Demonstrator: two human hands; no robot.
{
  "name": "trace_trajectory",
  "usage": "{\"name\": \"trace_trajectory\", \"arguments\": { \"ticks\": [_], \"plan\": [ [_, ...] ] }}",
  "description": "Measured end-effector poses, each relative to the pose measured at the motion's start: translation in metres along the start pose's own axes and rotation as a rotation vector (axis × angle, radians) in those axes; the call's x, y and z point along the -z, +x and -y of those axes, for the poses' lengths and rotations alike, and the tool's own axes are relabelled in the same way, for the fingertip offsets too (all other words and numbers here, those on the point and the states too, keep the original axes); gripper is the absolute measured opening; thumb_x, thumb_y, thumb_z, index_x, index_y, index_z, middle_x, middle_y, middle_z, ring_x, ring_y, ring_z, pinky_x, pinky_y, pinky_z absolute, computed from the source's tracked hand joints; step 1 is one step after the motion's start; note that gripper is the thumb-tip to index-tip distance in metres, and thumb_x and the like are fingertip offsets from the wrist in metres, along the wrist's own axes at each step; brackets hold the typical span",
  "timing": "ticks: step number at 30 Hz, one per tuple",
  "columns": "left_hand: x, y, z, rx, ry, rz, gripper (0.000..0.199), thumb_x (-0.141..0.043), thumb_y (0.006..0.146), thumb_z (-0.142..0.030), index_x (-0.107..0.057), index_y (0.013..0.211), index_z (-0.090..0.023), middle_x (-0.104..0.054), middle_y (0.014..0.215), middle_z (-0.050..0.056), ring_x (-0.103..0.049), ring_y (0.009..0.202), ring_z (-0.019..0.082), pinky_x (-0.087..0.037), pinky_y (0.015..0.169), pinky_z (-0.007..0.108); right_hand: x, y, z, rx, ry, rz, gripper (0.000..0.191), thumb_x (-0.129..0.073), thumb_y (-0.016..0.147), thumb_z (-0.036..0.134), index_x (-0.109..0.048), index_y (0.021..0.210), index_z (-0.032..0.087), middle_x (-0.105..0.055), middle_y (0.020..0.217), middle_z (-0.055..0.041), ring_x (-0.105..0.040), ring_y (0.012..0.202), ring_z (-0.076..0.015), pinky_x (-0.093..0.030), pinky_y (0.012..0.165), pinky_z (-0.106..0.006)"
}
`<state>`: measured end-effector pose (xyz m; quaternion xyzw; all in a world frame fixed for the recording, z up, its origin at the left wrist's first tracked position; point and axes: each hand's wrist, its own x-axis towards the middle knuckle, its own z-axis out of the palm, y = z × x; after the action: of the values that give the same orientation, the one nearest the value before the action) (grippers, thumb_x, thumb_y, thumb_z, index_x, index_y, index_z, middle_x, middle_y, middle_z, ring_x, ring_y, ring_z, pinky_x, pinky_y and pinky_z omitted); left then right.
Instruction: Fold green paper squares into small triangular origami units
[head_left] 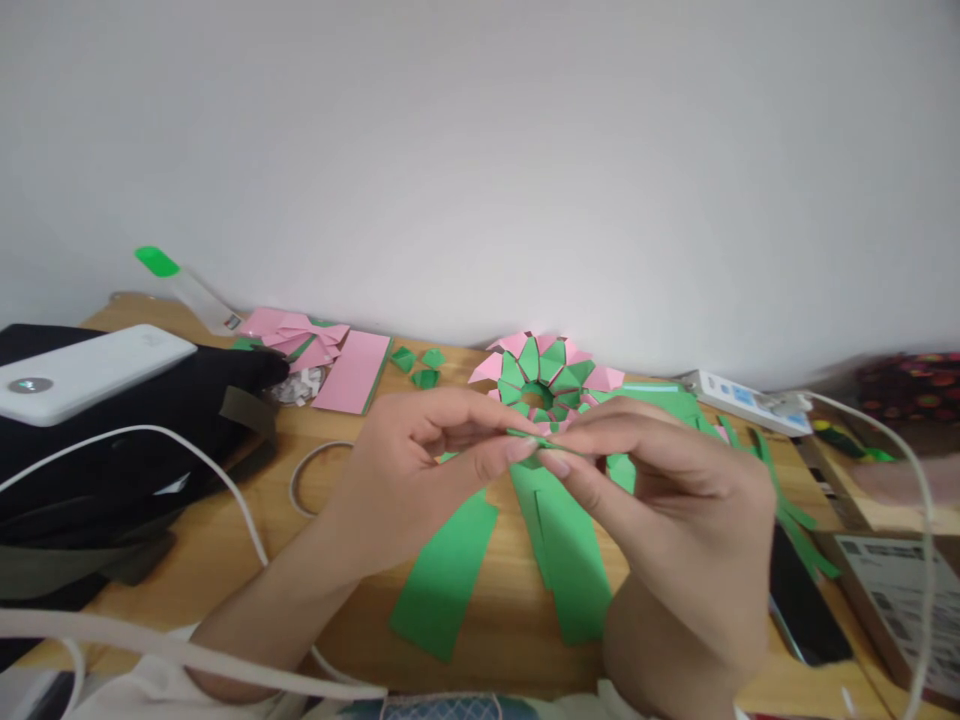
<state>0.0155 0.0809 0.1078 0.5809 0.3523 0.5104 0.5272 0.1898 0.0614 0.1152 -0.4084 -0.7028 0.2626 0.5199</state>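
Observation:
A small folded piece of green paper is pinched between both hands above the middle of the table. My left hand holds its left end between thumb and fingers. The right end is gripped the same way by my right hand. Fingertips cover much of the piece, so its full shape is hidden. Below lie green paper strips, with more green strips nearer my right hand. Just behind the hands stands a ring of folded pink and green paper.
Several small green folded pieces and pink paper lie at the back. A white power bank rests on a black bag at left. To the right are a power strip, a phone and a box. White cables cross both sides.

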Motion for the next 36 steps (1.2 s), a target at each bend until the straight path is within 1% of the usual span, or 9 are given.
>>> {"name": "trace_trajectory", "arguments": {
  "ticks": [4, 7, 12, 18, 21, 26, 32, 36],
  "plan": [
    [0.0007, -0.0001, 0.0014, -0.057, 0.069, -0.013, 0.009, -0.073, 0.079, -0.015, -0.077, 0.079, -0.023, -0.076, 0.074, -0.002, -0.07, 0.067, 0.011, -0.057, 0.061, 0.016, -0.001, -0.0003, 0.0008, -0.013, -0.002, -0.005, 0.019, -0.073, 0.079, 0.01, -0.075, 0.085, 0.028, -0.07, 0.073, 0.0011, -0.065, 0.072, -0.0145, -0.051, 0.06, -0.028],
    [0.0004, -0.0007, 0.0019, -0.089, 0.107, -0.04, 0.011, -0.071, 0.08, -0.013, -0.075, 0.078, -0.023, -0.076, 0.075, -0.002, -0.071, 0.068, 0.012, -0.057, 0.06, 0.017, -0.0015, -0.0001, 0.001, -0.018, -0.026, -0.024, 0.018, -0.074, 0.079, 0.011, -0.075, 0.085, 0.028, -0.071, 0.074, 0.0008, -0.066, 0.074, -0.0155, -0.052, 0.059, -0.028],
    [-0.0008, -0.0011, 0.0006, -0.092, 0.124, -0.073, 0.01, -0.07, 0.081, -0.013, -0.073, 0.076, -0.021, -0.076, 0.075, -0.003, -0.072, 0.069, 0.011, -0.058, 0.062, 0.016, -0.0018, 0.0015, -0.0007, -0.017, -0.003, -0.007, 0.018, -0.072, 0.08, 0.012, -0.074, 0.088, 0.028, -0.072, 0.075, 0.0014, -0.066, 0.073, -0.0145, -0.052, 0.058, -0.027],
    [0.0002, -0.002, -0.0006, -0.093, 0.138, -0.059, 0.008, -0.072, 0.08, -0.015, -0.075, 0.079, -0.022, -0.077, 0.076, -0.003, -0.072, 0.071, 0.012, -0.058, 0.062, 0.015, -0.0002, 0.0027, -0.0006, 0.007, -0.035, 0.0, 0.016, -0.071, 0.081, 0.011, -0.073, 0.085, 0.026, -0.07, 0.073, 0.0015, -0.065, 0.07, -0.0135, -0.051, 0.057, -0.027],
    [0.0007, -0.0026, -0.0009, -0.126, 0.174, -0.065, 0.012, -0.072, 0.079, -0.012, -0.077, 0.078, -0.023, -0.077, 0.076, -0.004, -0.072, 0.071, 0.011, -0.057, 0.064, 0.015, 0.0005, 0.0027, -0.0009, 0.02, -0.033, 0.018, 0.015, -0.07, 0.082, 0.011, -0.073, 0.086, 0.025, -0.069, 0.073, 0.0011, -0.064, 0.07, -0.0137, -0.051, 0.057, -0.027],
    [0.0006, -0.0037, 0.0011, -0.188, 0.256, -0.075, 0.014, -0.072, 0.08, -0.013, -0.076, 0.076, -0.025, -0.078, 0.077, -0.005, -0.073, 0.07, 0.012, -0.058, 0.066, 0.019, -0.0002, 0.0021, -0.0031, 0.008, 0.005, 0.028, 0.017, -0.07, 0.081, 0.009, -0.072, 0.086, 0.026, -0.067, 0.072, 0.0017, -0.062, 0.069, -0.0128, -0.049, 0.058, -0.027],
    [-0.0013, -0.0066, 0.0034, -0.314, 0.323, -0.089, 0.012, -0.069, 0.085, -0.016, -0.073, 0.083, -0.027, -0.077, 0.078, -0.007, -0.071, 0.07, 0.01, -0.056, 0.066, 0.02, -0.0022, 0.0012, -0.0021, 0.018, 0.02, 0.01, 0.022, -0.07, 0.081, 0.007, -0.073, 0.089, 0.028, -0.069, 0.075, 0.0016, -0.064, 0.072, -0.0139, -0.05, 0.06, -0.028],
    [-0.0023, -0.0095, 0.0007, -0.315, 0.381, -0.091, 0.013, -0.067, 0.087, -0.014, -0.073, 0.083, -0.025, -0.077, 0.078, -0.007, -0.069, 0.066, 0.009, -0.055, 0.062, 0.018, -0.0037, -0.0007, 0.0005, 0.042, -0.023, -0.011, 0.023, -0.07, 0.079, 0.005, -0.073, 0.088, 0.026, -0.069, 0.076, 0.0012, -0.064, 0.072, -0.0139, -0.05, 0.062, -0.029]
  ]
}}
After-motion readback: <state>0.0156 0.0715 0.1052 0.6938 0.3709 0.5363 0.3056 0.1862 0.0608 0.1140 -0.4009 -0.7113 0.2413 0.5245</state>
